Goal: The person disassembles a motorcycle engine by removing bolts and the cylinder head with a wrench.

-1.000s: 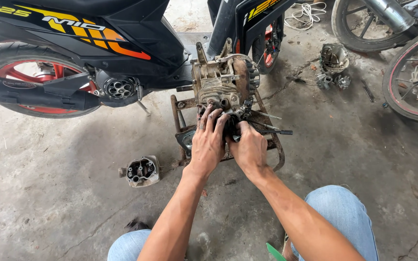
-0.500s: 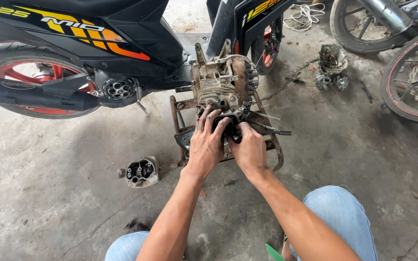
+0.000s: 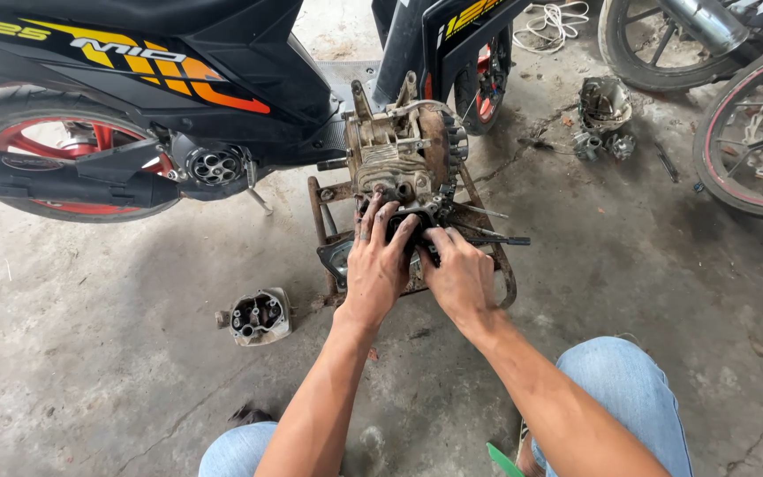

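Here our left hand (image 3: 380, 265) and right hand (image 3: 458, 276), fingers curled and pressing, grip the dark part at the near face of the engine (image 3: 404, 155) standing on its rusty stand (image 3: 328, 221); we should press evenly, squarely.

Scooter body (image 3: 178, 53): black, orange-yellow stripes, 11 o'clock. Rear wheel (image 3: 37, 146): red rim. Engine block (image 3: 399, 150): tan-grey, grimy, centre. Jeans (image 3: 629, 397): light blue, 5 o'clock.

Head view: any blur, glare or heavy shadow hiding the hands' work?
Head view: sharp, even daylight, no glare; soft shadow under the scooter. Left hand and right hand are crisp, but they cover the dark part on the engine, so the fingertips' contact is unreadable.
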